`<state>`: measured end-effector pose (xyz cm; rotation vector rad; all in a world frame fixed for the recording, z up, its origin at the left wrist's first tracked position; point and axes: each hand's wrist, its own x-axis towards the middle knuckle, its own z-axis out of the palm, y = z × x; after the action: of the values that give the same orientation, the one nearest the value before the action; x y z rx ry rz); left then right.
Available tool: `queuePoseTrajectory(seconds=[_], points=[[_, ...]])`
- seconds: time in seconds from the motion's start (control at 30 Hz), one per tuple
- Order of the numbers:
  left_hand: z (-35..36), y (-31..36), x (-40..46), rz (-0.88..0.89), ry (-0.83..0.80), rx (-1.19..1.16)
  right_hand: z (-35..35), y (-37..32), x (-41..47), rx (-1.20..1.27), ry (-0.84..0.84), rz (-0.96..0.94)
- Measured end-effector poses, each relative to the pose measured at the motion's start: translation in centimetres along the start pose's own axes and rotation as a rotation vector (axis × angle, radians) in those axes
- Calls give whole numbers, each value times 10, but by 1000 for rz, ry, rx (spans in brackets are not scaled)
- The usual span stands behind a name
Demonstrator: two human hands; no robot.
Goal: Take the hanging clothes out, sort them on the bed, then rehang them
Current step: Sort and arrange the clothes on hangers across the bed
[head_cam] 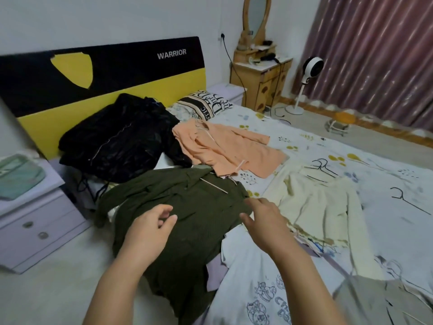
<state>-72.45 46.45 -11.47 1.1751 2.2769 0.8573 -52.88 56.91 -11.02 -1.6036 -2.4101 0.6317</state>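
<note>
A dark green garment [187,231] lies spread over the near corner of the bed [386,184], a thin hanger rod showing at its collar. My left hand [150,228] hovers over its middle with fingers loosely curled, holding nothing. My right hand [262,221] hovers at the garment's right edge, fingers relaxed and empty. Behind lie an orange garment [229,148] and a heap of black clothes [121,139]. A cream garment [318,207] with a black hanger [323,168] lies to the right. A white printed shirt [262,289] and a grey garment [379,299] lie nearest me.
A lilac bedside cabinet [35,219] stands at the left with a green cloth on top. A loose black hanger [403,195] lies on the sheet. A pillow [206,104], wooden dresser [260,76], white fan [309,71] and curtain [375,55] are beyond the bed.
</note>
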Motion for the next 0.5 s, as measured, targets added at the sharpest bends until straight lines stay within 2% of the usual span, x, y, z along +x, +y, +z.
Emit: queuePoseTrajectory(seconds=[0.23,0.5], points=[[20,18,107,-17,-35,76,12,11,109,-18,-48,50],[61,31,207,-31,-153,75,24,38,206,-39,-138,136]])
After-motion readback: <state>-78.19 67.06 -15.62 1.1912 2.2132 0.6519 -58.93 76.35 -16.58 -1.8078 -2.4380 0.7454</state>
